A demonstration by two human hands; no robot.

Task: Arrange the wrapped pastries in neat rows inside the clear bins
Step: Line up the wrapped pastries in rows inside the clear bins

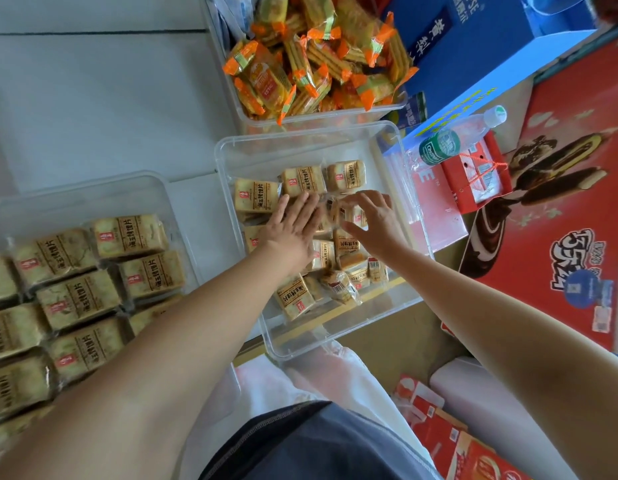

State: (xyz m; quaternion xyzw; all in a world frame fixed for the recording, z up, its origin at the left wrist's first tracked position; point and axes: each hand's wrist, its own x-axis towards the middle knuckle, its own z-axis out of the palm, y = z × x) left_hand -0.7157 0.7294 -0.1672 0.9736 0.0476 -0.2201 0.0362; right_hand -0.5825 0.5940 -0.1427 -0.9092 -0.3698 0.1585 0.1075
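Both hands work inside the middle bin (318, 337), the clear one straight ahead. The left hand (293, 226) lies flat, fingers straight and together, pressing down on the wrapped pastries (255, 199) along the bin's left side. The right hand (376, 223) arches over one pastry (337, 211) in the centre, fingers spread above it and thumb below. Whether it actually pinches that pastry or only frames it cannot be told.

The far row (304, 180) sits square, labels up and edges touching. The near end is a loose pile (335, 282), with packs tilted and overlapping.

The step in hand looks like seating a second row against the first. To do it well, the flat left hand should serve as a stop, holding the settled packs so they do not slide. The right hand then turns the centre pack label up, matches its direction to the far row, and pushes it snug against its neighbours. The slippery wrappers are likely to ride over one another, so each pack wants pressing flat before the next is added.

The left bin (75, 192) beside it, with its filled rows (75, 296), gives the pattern to copy.
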